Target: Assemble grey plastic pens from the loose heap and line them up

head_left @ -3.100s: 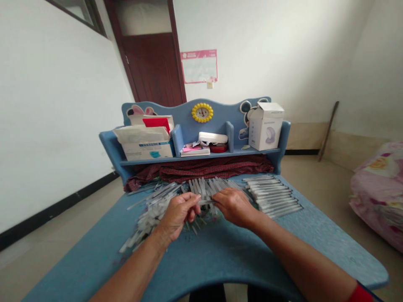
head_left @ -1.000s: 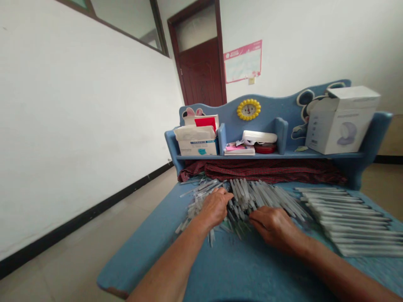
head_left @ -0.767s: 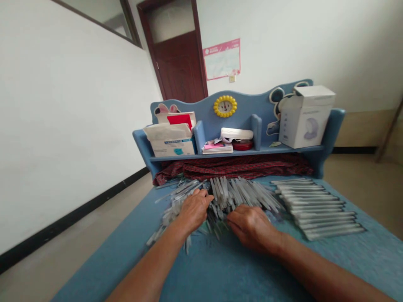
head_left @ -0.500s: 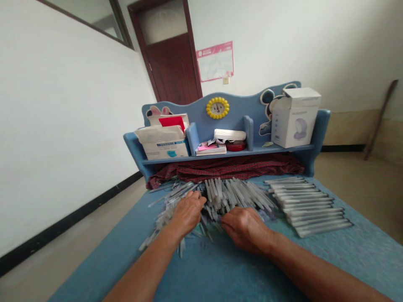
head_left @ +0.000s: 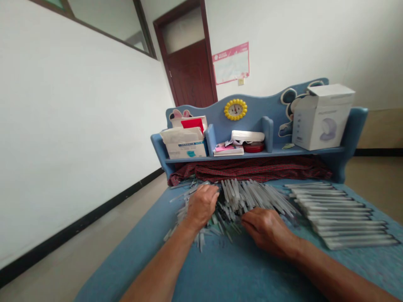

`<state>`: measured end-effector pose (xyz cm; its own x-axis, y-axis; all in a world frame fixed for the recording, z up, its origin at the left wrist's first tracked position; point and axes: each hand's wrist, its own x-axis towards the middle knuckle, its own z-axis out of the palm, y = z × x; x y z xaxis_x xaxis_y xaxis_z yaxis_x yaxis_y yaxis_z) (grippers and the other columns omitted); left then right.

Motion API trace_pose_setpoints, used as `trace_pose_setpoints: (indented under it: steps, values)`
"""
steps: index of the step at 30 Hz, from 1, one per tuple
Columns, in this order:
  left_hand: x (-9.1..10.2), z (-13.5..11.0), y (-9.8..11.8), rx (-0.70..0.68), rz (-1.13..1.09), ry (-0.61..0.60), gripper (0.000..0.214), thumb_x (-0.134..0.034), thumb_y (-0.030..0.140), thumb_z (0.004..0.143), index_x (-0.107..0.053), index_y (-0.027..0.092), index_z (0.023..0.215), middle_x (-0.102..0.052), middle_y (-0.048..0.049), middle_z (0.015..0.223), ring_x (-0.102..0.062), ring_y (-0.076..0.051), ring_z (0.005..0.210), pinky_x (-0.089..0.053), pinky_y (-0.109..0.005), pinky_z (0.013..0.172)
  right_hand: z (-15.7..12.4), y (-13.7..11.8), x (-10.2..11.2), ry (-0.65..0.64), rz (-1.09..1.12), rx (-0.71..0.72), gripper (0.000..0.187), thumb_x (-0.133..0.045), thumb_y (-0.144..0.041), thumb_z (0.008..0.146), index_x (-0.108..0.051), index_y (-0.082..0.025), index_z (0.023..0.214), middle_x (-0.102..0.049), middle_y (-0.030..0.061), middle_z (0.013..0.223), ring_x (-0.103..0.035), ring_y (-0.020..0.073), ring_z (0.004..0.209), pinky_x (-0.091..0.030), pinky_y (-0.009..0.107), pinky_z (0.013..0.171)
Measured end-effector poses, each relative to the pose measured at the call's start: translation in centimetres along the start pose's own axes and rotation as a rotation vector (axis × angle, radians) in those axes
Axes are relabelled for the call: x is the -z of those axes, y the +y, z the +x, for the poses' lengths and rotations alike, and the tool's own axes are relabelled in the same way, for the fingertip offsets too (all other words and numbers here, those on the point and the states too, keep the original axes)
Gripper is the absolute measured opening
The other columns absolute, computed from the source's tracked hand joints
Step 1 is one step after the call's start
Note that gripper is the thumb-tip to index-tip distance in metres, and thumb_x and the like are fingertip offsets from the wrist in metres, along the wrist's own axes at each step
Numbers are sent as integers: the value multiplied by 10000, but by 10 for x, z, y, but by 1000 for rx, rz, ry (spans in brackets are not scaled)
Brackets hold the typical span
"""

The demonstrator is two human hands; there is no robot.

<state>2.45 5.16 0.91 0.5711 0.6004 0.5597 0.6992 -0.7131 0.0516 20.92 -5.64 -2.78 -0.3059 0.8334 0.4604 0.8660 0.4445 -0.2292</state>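
Note:
A loose heap of slim translucent pen parts (head_left: 231,191) lies at the back middle of the blue table. My left hand (head_left: 203,203) rests over the heap's left side, fingers curled down and pressed together. Whatever they grip is hidden behind the knuckles. At the heap's front edge, my right hand (head_left: 267,228) is closed with thumb and fingers pinched. I cannot make out what lies between those fingertips. Scattered dark and clear pieces (head_left: 225,218) lie between the two hands. Pens with dark tips (head_left: 343,209) are laid side by side in a row to the right.
A blue shelf (head_left: 189,160) stands along the back of the table (head_left: 201,277). It carries an opened mask box (head_left: 185,149), a white pencil-case-like item (head_left: 247,136), a red round tin (head_left: 253,147) and a white carton (head_left: 323,119). Checked cloth (head_left: 248,168) is bunched beneath it.
The camera view has turned left, so the whole scene sits further right. My left hand has risen slightly over the heap. My right hand stays at the heap's front edge, still closed.

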Motion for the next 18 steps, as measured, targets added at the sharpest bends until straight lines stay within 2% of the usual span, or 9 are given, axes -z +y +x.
trace_pose_setpoints:
  steps: [4,7,10,14,18]
  values:
    - [11,-2,4,162,-322,181,190,-523,266,801,-645,161,901,-658,-55,865,-591,-154,796,-455,-256,745,0,-1,0,25,100,-45,246,-388,-188,859,-595,-186,727,-620,25,716,-553,128,679,-341,222,625]
    - [18,-1,10,301,-531,215,200,-575,297,752,-666,160,867,-664,-23,779,-579,-122,660,-449,-222,629,3,-2,2,58,282,-153,249,-406,-238,853,-623,-186,743,-606,10,660,-543,124,622,-349,226,590]
    - [22,0,18,442,-795,214,240,-616,323,701,-671,145,853,-643,-7,653,-538,-98,542,-410,-197,506,7,-3,3,80,565,-320,243,-448,-314,830,-633,-177,753,-570,-8,582,-509,115,545,-349,220,520]
    - [23,1,32,537,-1107,139,267,-651,322,656,-661,120,830,-634,-19,599,-516,-85,494,-382,-177,446,12,-4,7,77,1059,-516,307,-516,-446,780,-603,-155,827,-580,-10,542,-520,116,493,-374,214,464]
    - [19,-3,45,535,-1213,-33,262,-662,276,643,-646,102,838,-674,-63,685,-551,-95,539,-403,-177,459,13,-6,14,151,1410,-614,396,-558,-502,746,-562,-160,945,-635,17,603,-578,136,507,-408,220,446]
